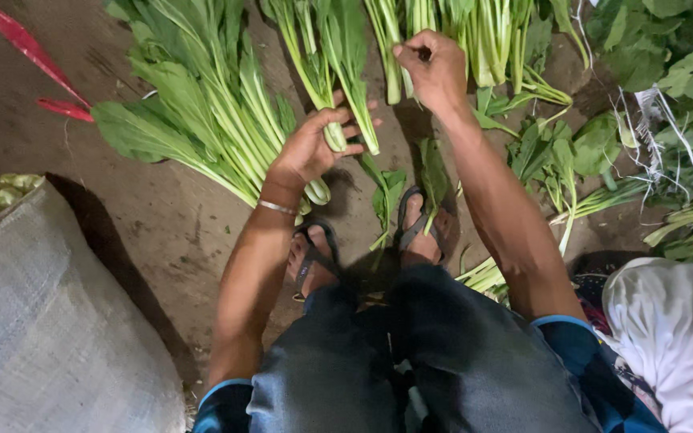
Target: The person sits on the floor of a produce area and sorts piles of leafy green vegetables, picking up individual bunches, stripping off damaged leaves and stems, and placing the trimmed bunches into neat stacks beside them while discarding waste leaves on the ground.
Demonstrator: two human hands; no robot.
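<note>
The person squats on a bare earth floor (170, 232), feet in dark sandals (419, 228), with leafy green stalks spread out in front so both hands can reach them without shifting.

The left hand (314, 144) is curled around a small bunch of stalks (346, 88), fingers (353, 128) wrapped over the pale stem ends and the thumb beneath; the leaves point away from the body, which keeps the cut ends together and level in the grip.

The right hand (435, 68) reaches further out to the row of stalks (483, 40) lying along the far side of the floor. Its fingers are pinched shut at the tips, seemingly on a thin stem or strand, though what exactly sits between them is too small to tell.

A larger heap of the same greens (202, 104) lies just beside the left hand, stems toward the person. A grey woven sack (50, 329) stands at the near left, and red strips (34, 56) lie at the far left corner. White cloth (675, 329) shows at the near right.
</note>
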